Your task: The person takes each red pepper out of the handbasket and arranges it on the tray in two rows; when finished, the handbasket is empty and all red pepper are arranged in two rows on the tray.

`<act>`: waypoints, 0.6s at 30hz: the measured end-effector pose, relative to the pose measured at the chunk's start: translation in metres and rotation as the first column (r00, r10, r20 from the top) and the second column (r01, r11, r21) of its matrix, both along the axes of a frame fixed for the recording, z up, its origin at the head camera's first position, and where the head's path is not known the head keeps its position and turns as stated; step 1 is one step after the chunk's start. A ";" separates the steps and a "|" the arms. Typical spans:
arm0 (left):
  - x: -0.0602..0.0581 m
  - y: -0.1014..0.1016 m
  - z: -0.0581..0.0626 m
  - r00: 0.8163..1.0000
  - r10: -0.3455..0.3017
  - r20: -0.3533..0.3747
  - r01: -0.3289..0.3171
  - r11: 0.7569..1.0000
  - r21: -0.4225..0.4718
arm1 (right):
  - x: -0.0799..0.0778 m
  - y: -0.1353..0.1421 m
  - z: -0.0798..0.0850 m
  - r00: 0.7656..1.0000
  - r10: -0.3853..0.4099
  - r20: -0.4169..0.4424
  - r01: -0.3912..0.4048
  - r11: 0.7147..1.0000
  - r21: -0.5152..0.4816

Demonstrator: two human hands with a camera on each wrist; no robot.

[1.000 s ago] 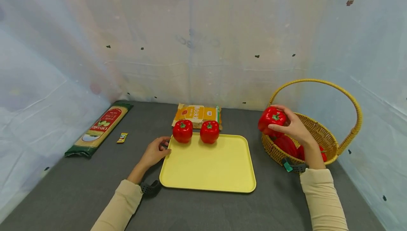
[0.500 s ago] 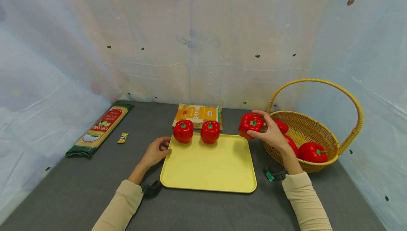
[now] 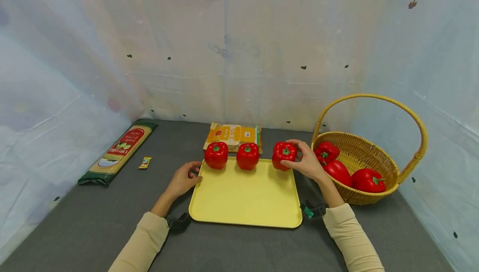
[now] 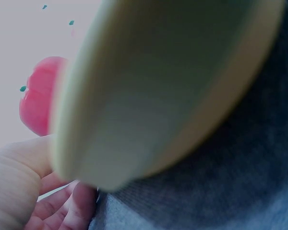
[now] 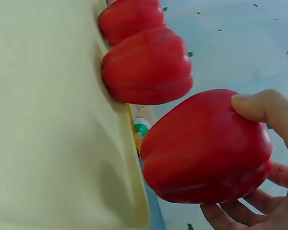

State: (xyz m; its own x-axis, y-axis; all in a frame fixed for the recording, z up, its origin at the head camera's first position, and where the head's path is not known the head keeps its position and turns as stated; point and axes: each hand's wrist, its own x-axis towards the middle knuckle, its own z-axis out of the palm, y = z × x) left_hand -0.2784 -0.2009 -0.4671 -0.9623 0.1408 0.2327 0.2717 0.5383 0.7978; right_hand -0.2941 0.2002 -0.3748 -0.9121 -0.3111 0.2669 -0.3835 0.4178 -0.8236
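Note:
Two red bell peppers, a left one (image 3: 216, 155) and a middle one (image 3: 247, 156), stand side by side on the far edge of a pale yellow tray (image 3: 245, 201). My right hand (image 3: 309, 163) grips a third red bell pepper (image 5: 206, 148) at the tray's far right corner, thumb on one side and fingers on the other. Its stem faces up, and its shadow falls on the tray in the right wrist view. At the tray's left edge, my left hand (image 3: 182, 181) pinches the rim between thumb and fingers. In the left wrist view, the blurred tray wall hides some of the fingers.
To the right stands a wicker basket (image 3: 378, 159) with a tall handle, holding several red bell peppers (image 3: 368, 180). An orange food packet (image 3: 232, 134) lies behind the tray. A long green-and-beige packet (image 3: 119, 151) and a small yellow packet (image 3: 145, 162) are at left.
My right hand has carried the bell pepper leftward from above the basket and lowered it at the tray's far right corner. The left hand has stayed at the tray's edge.

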 end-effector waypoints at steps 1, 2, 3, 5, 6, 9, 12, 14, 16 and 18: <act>-0.001 0.000 0.000 1.000 0.002 0.021 -0.002 1.000 -0.001 | -0.002 0.000 -0.004 1.000 -0.007 0.002 0.007 1.000 0.011; -0.001 0.000 0.000 0.999 0.007 0.033 -0.007 1.000 -0.002 | -0.006 0.001 -0.009 1.000 -0.013 0.003 0.013 1.000 0.018; -0.001 0.000 0.000 0.999 0.009 0.039 -0.008 1.000 -0.006 | -0.009 0.002 -0.013 1.000 -0.019 0.004 0.019 0.999 0.028; -0.001 0.000 0.001 0.999 0.013 0.051 -0.013 1.000 -0.007 | -0.015 0.004 -0.023 1.000 -0.026 0.008 0.025 0.999 0.044; -0.001 0.000 0.001 0.998 0.015 0.054 -0.015 1.000 -0.007 | -0.018 0.005 -0.027 1.000 -0.028 0.008 0.027 0.998 0.053; -0.001 0.001 0.002 0.998 0.014 0.059 -0.014 1.000 -0.014 | -0.022 0.006 -0.034 0.999 -0.032 0.005 0.032 0.997 0.069; -0.001 0.001 0.002 0.997 0.018 0.071 -0.017 1.000 -0.017 | -0.023 0.005 -0.036 0.999 -0.033 0.008 0.032 0.996 0.079; -0.001 0.001 0.003 0.997 0.018 0.076 -0.016 1.000 -0.018 | -0.023 0.005 -0.036 0.999 -0.031 0.011 0.030 0.996 0.079; 0.000 0.001 0.003 0.997 0.016 0.076 -0.015 1.000 -0.016 | -0.023 0.005 -0.036 1.000 -0.023 0.012 0.023 0.997 0.074; -0.001 0.001 0.002 0.998 0.015 0.057 -0.014 1.000 -0.019 | -0.024 0.005 -0.036 1.000 -0.020 0.013 0.020 0.998 0.064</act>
